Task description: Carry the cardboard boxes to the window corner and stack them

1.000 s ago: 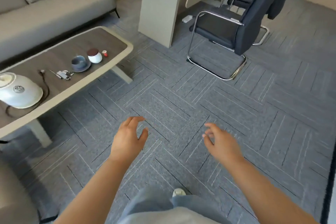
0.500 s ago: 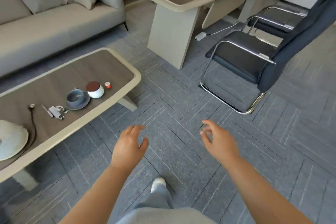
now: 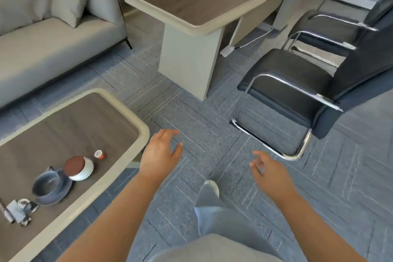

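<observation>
L grip [image 3: 160, 155], R grip [image 3: 271, 174] loose; tbl [image 3: 145, 134] left, chair [image 3: 287, 83] right.

Open carpet [image 3: 202, 125] forms a lane from near centre to far, bounded left by the coffee table [image 3: 141, 132] and right by the black cantilever chair [image 3: 285, 83]. The desk [image 3: 187, 66] panel leg blocks the lane's far end. A narrower gap runs left between coffee table and sofa [image 3: 53, 49]. A power strip [image 3: 227, 50] lies on the floor between desk and chair. The left hand [image 3: 159, 155] hangs just beside the table corner, the right hand [image 3: 273, 175] near the chair's chrome base.
</observation>
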Available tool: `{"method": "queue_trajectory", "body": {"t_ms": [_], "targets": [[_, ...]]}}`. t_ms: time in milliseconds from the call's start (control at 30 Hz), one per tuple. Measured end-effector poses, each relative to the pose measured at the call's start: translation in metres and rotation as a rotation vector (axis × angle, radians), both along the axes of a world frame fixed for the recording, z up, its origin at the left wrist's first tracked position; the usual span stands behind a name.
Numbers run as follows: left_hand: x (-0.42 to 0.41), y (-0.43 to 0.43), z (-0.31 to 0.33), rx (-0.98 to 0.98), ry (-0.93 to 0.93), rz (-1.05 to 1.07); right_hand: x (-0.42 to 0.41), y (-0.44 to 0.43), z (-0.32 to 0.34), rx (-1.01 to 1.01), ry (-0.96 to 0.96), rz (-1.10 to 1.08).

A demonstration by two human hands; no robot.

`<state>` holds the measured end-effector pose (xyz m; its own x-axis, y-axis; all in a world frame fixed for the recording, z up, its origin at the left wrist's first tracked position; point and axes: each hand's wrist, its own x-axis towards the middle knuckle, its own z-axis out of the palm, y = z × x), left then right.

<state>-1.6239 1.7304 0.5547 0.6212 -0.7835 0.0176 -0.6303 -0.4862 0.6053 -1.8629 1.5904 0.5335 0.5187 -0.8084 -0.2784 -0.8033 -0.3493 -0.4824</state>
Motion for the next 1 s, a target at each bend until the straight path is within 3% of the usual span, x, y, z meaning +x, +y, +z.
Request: {"method": "queue_trajectory", "body": {"t_ms": [233, 500, 1000], "targets": [[0.102, -0.089, -0.005, 0.063, 0.04, 0.259, 0.159, -0.15, 0.018, -0.038, -0.033, 0.266], [0.223, -0.116, -0.016, 0.114, 0.094, 0.6, 0.369, -0.236, 0.043, -0.106, -0.142, 0.56], [0.532, -0.273, 0.014, 0.015, 0.021, 0.479, 0.619, -0.36, 0.023, -0.069, -0.051, 0.498]]}}
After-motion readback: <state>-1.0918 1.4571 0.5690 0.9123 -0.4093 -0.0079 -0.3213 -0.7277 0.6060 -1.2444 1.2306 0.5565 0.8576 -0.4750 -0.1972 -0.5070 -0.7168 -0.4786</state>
